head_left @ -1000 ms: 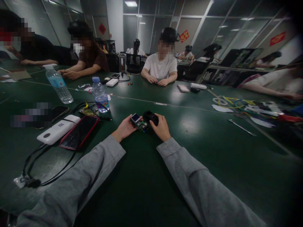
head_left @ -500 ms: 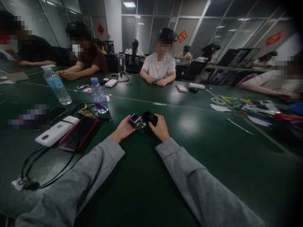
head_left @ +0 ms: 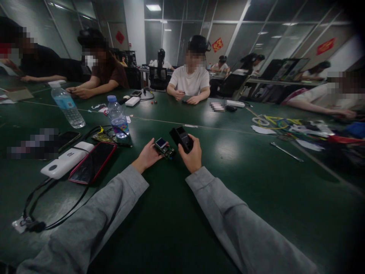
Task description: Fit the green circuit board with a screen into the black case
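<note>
My left hand (head_left: 147, 155) is closed on a small green circuit board (head_left: 168, 151) that carries a little square screen (head_left: 161, 142). Just to its right, my right hand (head_left: 192, 153) grips a black plastic casing (head_left: 181, 137) with a rectangular window near its upper end. The casing is tilted, and its far end points up and left. Board and casing are apart, with a narrow gap between them. My fingertips under the board are mostly hidden.
On the left lie a red-edged phone (head_left: 93, 163), a white power bank (head_left: 67, 160) and black cables (head_left: 64, 217). Two water bottles (head_left: 117, 116) (head_left: 67, 106) stand beyond. A wrench (head_left: 286, 152) and tangled wires (head_left: 273, 122) lie right. A person in white (head_left: 189, 82) sits opposite.
My right hand has drawn the black casing away from the circuit board and tipped it more upright. The left hand keeps its hold on the board. The whole view has shifted slightly.
</note>
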The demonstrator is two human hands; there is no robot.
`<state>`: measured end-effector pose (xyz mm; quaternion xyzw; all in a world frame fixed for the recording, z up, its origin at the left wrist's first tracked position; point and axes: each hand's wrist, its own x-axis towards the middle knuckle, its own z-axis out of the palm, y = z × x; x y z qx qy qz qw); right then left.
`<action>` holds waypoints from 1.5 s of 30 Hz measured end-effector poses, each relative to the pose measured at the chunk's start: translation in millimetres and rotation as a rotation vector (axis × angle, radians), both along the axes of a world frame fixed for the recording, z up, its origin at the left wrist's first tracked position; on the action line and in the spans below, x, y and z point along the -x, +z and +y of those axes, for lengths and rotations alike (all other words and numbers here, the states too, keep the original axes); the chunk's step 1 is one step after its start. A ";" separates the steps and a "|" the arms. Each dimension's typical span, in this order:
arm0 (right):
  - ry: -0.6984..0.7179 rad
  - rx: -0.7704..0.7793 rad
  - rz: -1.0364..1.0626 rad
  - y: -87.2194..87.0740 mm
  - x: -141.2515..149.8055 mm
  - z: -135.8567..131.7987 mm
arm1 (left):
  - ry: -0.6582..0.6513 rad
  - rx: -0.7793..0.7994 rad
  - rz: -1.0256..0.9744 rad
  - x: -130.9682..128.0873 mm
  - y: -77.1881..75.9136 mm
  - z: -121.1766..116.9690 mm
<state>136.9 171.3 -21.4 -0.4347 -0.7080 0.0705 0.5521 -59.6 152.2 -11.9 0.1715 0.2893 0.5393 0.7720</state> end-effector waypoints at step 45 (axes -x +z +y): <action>0.653 0.760 0.414 -11.9 19.6 3.1 | 0.010 -0.086 0.086 -1.4 5.7 -6.1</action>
